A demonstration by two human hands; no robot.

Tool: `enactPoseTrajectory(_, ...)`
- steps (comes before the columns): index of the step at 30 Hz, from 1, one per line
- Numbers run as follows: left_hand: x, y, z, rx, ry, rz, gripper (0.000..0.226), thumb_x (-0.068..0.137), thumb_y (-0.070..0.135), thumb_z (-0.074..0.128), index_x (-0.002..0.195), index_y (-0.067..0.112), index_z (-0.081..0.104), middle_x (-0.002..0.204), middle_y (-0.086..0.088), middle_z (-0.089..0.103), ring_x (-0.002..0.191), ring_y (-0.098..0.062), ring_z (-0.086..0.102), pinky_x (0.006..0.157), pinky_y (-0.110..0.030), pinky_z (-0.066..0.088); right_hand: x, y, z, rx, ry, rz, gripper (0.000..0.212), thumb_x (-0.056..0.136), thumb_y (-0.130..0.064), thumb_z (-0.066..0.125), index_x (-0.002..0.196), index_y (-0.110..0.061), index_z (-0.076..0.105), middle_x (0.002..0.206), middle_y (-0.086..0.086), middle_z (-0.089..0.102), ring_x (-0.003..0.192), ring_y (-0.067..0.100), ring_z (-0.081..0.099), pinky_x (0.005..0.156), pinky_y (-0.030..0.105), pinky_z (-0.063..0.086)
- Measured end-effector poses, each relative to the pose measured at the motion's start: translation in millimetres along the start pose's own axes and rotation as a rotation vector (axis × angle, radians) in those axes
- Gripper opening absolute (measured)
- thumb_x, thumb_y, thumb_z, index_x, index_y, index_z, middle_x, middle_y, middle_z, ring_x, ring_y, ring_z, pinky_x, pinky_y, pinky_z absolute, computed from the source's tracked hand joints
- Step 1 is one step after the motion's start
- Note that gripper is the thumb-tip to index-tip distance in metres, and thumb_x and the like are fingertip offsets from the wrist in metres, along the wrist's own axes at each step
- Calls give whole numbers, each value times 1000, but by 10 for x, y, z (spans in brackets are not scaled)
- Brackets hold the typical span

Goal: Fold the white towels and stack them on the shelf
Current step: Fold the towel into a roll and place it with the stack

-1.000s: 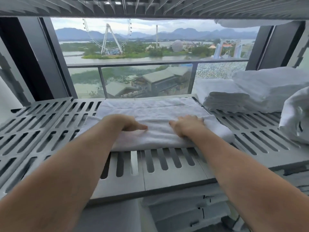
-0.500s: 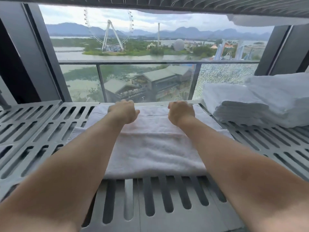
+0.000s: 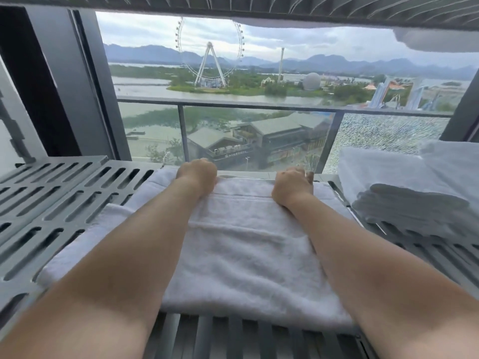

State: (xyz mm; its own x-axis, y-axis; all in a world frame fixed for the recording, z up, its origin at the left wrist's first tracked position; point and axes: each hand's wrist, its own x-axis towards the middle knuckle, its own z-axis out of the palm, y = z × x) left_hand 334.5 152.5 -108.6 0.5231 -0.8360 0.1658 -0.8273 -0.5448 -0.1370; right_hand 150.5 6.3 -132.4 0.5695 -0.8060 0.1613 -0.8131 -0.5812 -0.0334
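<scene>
A folded white towel (image 3: pixel 246 255) lies flat on a grey slatted shelf (image 3: pixel 64 198), its long sides running away from the person. Its near edge sits just short of the shelf's front, with a strip of slats showing in front of it. Its far edge reaches almost to the back of the shelf, close to the window.

Both hands are at that far edge. The left hand (image 3: pixel 197 174) is curled with knuckles up and grips the towel near its far left corner. The right hand (image 3: pixel 293 186) is curled the same way and grips the far edge further right. The fingertips of both are hidden behind the knuckles. Both forearms stretch over the towel.

To the left of the towel a wide run of slats shows, out to the dark window frame. To the right, a stack of folded towels (image 3: pixel 404 203) stands near the towel's right edge, with a narrow gap of shelf between them. Another slatted shelf (image 3: pixel 233 3) hangs low overhead. Behind the shelf runs a balcony rail (image 3: pixel 259 106).
</scene>
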Motion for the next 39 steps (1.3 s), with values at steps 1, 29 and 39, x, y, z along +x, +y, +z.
enactPoseTrajectory(1, -3, -13, 8, -8, 28, 8, 35, 104, 39, 46, 120, 16, 67, 125, -8, 58, 113, -30, 59, 87, -41, 48, 1, 10, 17, 21, 23, 4, 46, 83, -15, 44, 127, -12, 57, 133, 14, 48, 130, 32, 36, 115, 53, 18)
enactPoseTrajectory(29, -1801, -446, -484, 100, 716, 371, 28, 101, 37, 53, 93, 13, 64, 72, -9, 71, 61, -28, 68, 78, -40, 50, -2102, 62, -537, -19, 646, -110, 19, 79, -15, 52, 93, -4, 60, 88, 20, 65, 83, 39, 62, 68, 40, 49)
enactPoseTrajectory(39, -2492, -469, -408, 164, 565, 357, 40, 104, 51, 38, 108, 17, 57, 88, -1, 65, 70, -27, 68, 55, -31, 41, -2674, 146, -512, -41, 658, -71, 23, 79, -13, 49, 96, -6, 63, 94, 17, 66, 92, 35, 59, 82, 41, 39)
